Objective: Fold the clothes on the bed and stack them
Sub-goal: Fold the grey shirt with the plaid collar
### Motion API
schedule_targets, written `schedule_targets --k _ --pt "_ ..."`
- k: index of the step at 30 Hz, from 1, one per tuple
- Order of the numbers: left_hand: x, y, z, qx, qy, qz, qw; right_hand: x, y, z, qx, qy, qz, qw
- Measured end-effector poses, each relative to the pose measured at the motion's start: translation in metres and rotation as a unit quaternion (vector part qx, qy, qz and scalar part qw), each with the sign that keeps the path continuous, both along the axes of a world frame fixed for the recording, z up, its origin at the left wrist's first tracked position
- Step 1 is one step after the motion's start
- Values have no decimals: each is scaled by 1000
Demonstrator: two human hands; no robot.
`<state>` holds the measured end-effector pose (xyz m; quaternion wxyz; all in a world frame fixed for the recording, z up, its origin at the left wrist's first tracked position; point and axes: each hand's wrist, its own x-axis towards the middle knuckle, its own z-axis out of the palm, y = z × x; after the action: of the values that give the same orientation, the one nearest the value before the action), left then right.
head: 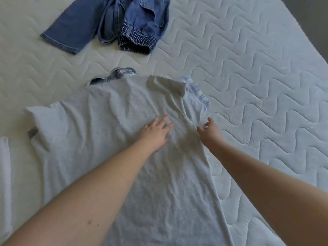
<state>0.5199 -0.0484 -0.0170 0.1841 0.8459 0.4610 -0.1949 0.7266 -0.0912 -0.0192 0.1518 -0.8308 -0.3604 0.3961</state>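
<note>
The grey T-shirt [99, 132] lies spread on the bed [257, 86], long axis running from me toward the collar end, over a plaid garment [197, 89] that shows at its far edge. My left hand [156, 130] rests flat on the shirt's middle, fingers [164, 119] straight and slightly spread. My right hand [209, 132] sits at the shirt's right side edge, thumb and fingers curled as if pinching the seam; actual contact I cannot confirm. The right hand is nearer that edge, so the fold should travel leftward across the long axis. Unfolded jeans [113, 23] lie well beyond.
</note>
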Motion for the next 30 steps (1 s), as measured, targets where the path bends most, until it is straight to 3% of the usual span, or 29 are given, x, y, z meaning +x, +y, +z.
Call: schedule_targets --k 4,8,13,16,18,20,21,23,25,26,28,30 --pt "18 30 -7 -12 47 -41 998 4 40 -1 29 87 -168 981" --pt "17 29 -18 -17 53 -49 997 14 72 1 0 243 -373 895" --pt "13 33 -20 -25 31 -48 998 14 79 5 14 242 -344 907" --pt "15 40 -17 -74 25 -35 996 8 70 18 127 244 -373 886" --pt "21 53 -11 -150 -37 24 988 -2 61 31 196 240 -334 890" --pt "26 68 -1 -206 -152 162 953 -16 48 42 236 224 -259 909" --pt "28 74 5 -221 -217 257 916 -24 40 47 251 220 -220 917" --pt "30 79 17 -245 -339 437 796 -43 25 53 275 201 -127 932" --pt "25 80 27 -268 -402 538 690 -61 14 52 307 146 -18 940" --pt "22 80 30 -279 -413 555 666 -68 10 50 324 117 35 938" --pt "13 77 32 -302 -416 559 650 -80 3 43 321 67 159 931" --pt "4 73 32 -314 -414 554 650 -90 -2 38 232 64 278 930"
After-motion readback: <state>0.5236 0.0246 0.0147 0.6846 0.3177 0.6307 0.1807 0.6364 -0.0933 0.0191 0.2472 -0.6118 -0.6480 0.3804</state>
